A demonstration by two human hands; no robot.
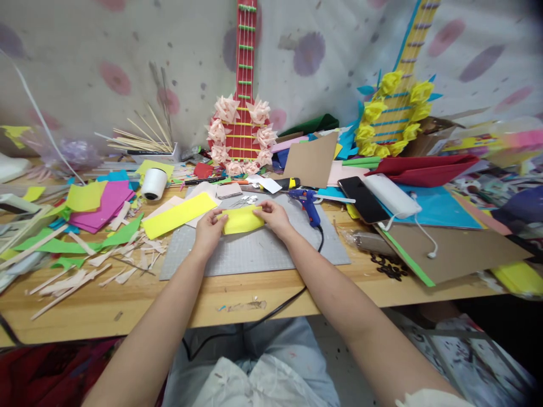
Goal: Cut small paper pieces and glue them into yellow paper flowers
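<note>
Far left of the wooden table (139, 294): scattered pale wood offcuts (76, 277) and green paper scraps (114, 237), with a stack of pink sheets (106, 206) behind them and a white roll (154, 183) just right of the stack. A long yellow strip (178, 215) lies flat, its right end overlapping the top-left corner of the grey cutting mat (254, 251). Left hand (208, 229) rests on the mat, fingers closed on the left end of a small yellow paper piece (241, 220); thumb on top, remaining fingers hidden beneath. Paper piece sits low over the mat's upper middle, spanning between both hands. Right hand (275, 217) pinches the paper's right end, fingertips together on its upper edge. Behind the hands, against the wall: red paper guitar (242, 102) ringed with pale pink flowers. Just right of the right hand: blue glue gun (309, 204) lying at the mat's edge, black cord trailing off the table front. Further right: black phone (362, 199) beside a white power bank (390, 195), and brown cardboard (458, 249). Blue guitar with yellow flowers (399, 113) leans behind.
</note>
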